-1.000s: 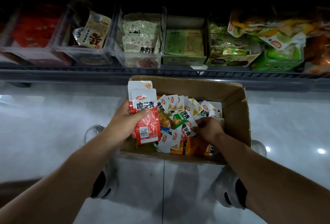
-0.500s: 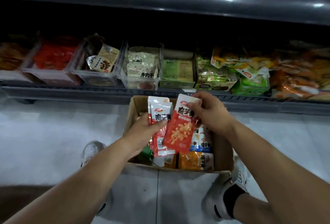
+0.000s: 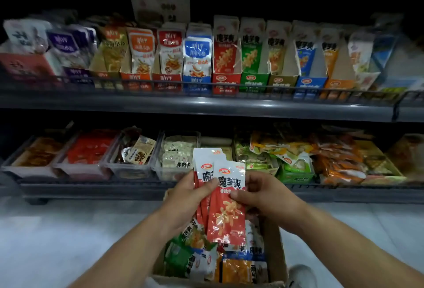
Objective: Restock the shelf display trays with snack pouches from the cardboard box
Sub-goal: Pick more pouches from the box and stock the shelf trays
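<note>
**Holding red pouches above the box: both hands engaged**

Left hand [image 3: 188,198] grips a fanned stack of red snack pouches [image 3: 207,161], thumb laid across the front, remaining fingers curled behind. Right hand [image 3: 263,193] pinches the front pouch [image 3: 228,219] at its right edge, thumb on the printed face. The stack stands upright between the two sets of fingers, its tops rising above them and its lower ends hanging below.

Directly beneath the fingers sits the open cardboard box [image 3: 275,248], holding loose pouches [image 3: 241,269] in green, orange and white.

Just beyond the fingertips, the lower shelf [image 3: 91,189] carries clear bins [image 3: 128,168] of mixed packets. Higher and further beyond, the upper shelf [image 3: 206,104] carries a row of upright display trays; a red tray [image 3: 226,83] with matching print stands almost straight above the held stack.

A white shoe [image 3: 300,274] shows below the right wrist, beside the box.
</note>
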Motion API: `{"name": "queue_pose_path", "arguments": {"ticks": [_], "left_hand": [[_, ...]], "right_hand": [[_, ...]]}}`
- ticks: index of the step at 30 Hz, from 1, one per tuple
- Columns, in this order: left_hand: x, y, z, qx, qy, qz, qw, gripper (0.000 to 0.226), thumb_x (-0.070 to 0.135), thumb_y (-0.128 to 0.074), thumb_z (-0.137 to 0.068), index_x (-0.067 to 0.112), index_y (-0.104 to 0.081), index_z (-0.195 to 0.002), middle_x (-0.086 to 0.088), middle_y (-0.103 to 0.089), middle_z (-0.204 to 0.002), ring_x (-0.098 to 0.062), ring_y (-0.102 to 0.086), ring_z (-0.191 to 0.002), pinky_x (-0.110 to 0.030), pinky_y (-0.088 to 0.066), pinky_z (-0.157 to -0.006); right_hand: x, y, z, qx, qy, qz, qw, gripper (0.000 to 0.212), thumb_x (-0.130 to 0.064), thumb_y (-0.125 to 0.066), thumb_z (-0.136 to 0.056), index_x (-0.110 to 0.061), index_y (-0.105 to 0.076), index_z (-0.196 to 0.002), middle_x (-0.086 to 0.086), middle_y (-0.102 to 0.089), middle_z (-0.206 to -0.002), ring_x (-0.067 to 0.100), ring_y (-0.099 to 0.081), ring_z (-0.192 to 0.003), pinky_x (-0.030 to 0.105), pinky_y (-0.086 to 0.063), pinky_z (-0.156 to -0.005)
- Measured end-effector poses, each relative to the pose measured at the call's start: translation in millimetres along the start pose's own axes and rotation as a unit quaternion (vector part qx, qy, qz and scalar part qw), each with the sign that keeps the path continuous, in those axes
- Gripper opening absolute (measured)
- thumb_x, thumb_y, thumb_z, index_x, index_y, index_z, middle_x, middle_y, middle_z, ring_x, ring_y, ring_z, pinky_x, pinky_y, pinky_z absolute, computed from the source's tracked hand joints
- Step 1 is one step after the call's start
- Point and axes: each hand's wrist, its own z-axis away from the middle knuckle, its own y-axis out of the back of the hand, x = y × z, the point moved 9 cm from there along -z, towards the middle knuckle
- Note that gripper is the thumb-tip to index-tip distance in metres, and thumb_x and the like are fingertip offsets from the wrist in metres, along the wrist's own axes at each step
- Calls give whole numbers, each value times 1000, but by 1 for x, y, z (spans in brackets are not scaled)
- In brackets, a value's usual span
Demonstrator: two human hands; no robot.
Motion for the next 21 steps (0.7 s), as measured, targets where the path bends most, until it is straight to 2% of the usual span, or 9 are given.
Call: {"name": "queue_pose_path", "arguments": {"ticks": [2, 4, 6, 10, 12, 14, 15, 18, 21], "left_hand": [[8, -13, 4, -14, 16, 32, 999, 30, 26, -66, -92, 13, -58, -118, -13, -74, -94, -32, -71, -89, -50, -55, -94], [11, -21, 5, -16, 31, 50, 998, 25, 19, -64, -91, 6, -56, -112, -14, -69, -86, -31, -67, -83, -50, -53, -89], [14, -23, 3, 0, 28, 36, 999, 23, 11, -61, -98, 7, -57, -120, -18, -72, -94, -35, -71, -89, -54, -56, -92], [16, -26, 4, 19, 4, -7, 1000, 28, 16, -68, -96, 15, -57, -122, -11, -79, -99, -32, -76, -97, -52, -59, -89], [11, -26, 5, 27, 12, -4, 1000, 50, 25, -79, -86, 15, -51, -127, -15, -77, -108, -33, -75, -102, -51, -61, -86], [-1, -22, 3, 22, 31, 1, 999, 84, 40, -93, -70, 31, -44, -137, -20, -64, -136, -36, -65, -123, -61, -53, -99], [-7, -20, 3, 14, 36, 5, 999, 87, 42, -94, -69, 38, -42, -139, -19, -57, -144, -38, -60, -129, -66, -48, -103], [-15, -14, 7, 17, 31, 38, 999, 57, 15, -72, -92, 25, -44, -141, -17, -70, -127, -32, -72, -112, -59, -56, -97], [-24, -16, 10, 0, 34, 36, 999, 47, 9, -64, -95, 19, -47, -137, -13, -75, -114, -29, -74, -107, -54, -56, -98]], "right_hand": [[-7, 9, 7, 26, 11, -15, 999, 23, -21, -69, -93, -8, -62, -111, 13, -76, -97, 25, -74, -84, 33, -56, -66], [-11, 22, 12, 72, 17, -54, 996, 17, -19, -65, -97, -11, -63, -112, 12, -76, -99, 27, -75, -86, 35, -56, -66], [-11, 31, 14, 101, 16, -96, 990, 17, -18, -60, -100, -15, -62, -116, 11, -76, -102, 28, -75, -90, 38, -58, -69], [-2, 34, 15, 103, -2, -118, 988, 18, -17, -62, -98, -13, -61, -115, 16, -75, -102, 34, -74, -91, 55, -59, -82], [4, 35, 15, 111, -6, -116, 987, 19, -16, -63, -97, -10, -60, -114, 15, -76, -98, 32, -75, -89, 51, -60, -79], [9, 40, 16, 134, -1, -124, 983, 17, -14, -62, -97, -9, -59, -113, 11, -77, -93, 29, -75, -86, 44, -58, -74], [12, 44, 16, 151, -1, -130, 980, 16, -14, -61, -98, -9, -58, -113, 9, -77, -91, 28, -76, -84, 42, -58, -73], [21, 51, 14, 187, 8, -116, 975, 17, -14, -60, -98, -12, -54, -114, 6, -77, -91, 25, -76, -84, 46, -60, -78], [26, 44, 12, 180, 16, -72, 981, 20, -17, -62, -98, -21, -53, -115, 6, -76, -100, 25, -76, -87, 52, -60, -81]]}}
